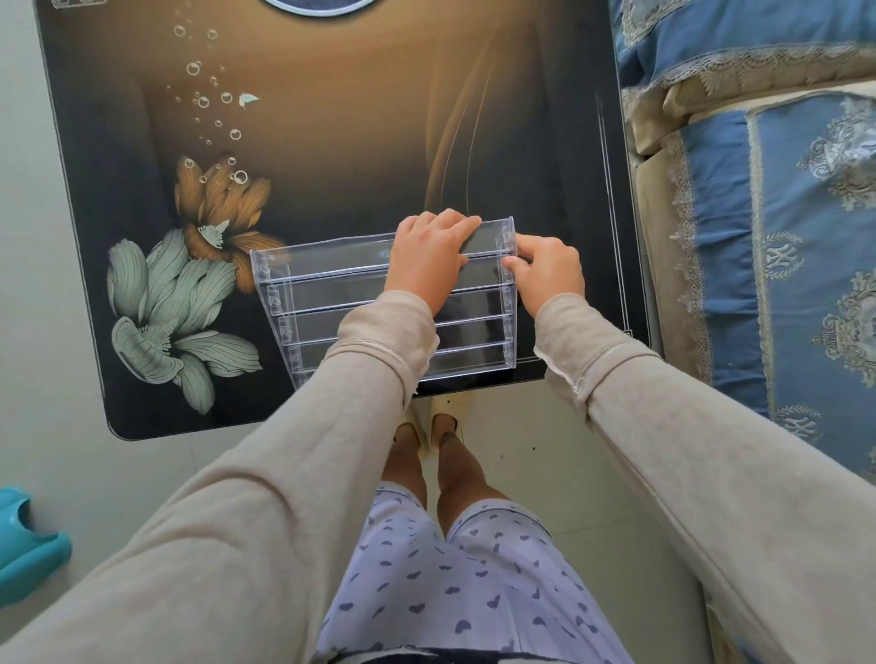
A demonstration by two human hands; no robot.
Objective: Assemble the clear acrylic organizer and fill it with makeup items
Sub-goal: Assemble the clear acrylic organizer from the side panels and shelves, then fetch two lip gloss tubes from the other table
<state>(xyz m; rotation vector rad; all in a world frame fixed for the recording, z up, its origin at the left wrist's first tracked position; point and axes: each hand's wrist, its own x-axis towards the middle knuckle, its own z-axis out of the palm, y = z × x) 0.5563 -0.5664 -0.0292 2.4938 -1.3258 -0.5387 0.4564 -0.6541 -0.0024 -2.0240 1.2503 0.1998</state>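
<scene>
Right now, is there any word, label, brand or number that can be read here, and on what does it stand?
No text can be read.
The clear acrylic organizer shows no print.
The table bears only flowers and bubbles.
The blue bedding has woven emblems, too blurred to read as letters.

Left grip [426, 258], right grip [545, 270], both curled

Clear organizer [332, 294]: middle of the near tiers covered by the left sleeve [379, 350], upper tiers partly by the left hand [426, 256]. Round blue-rimmed object [322, 5] at top edge and teal plastic item [23, 550] at left edge: both cut off, kind not discernible. Blue bedding [782, 189]: cropped at right edge.
</scene>
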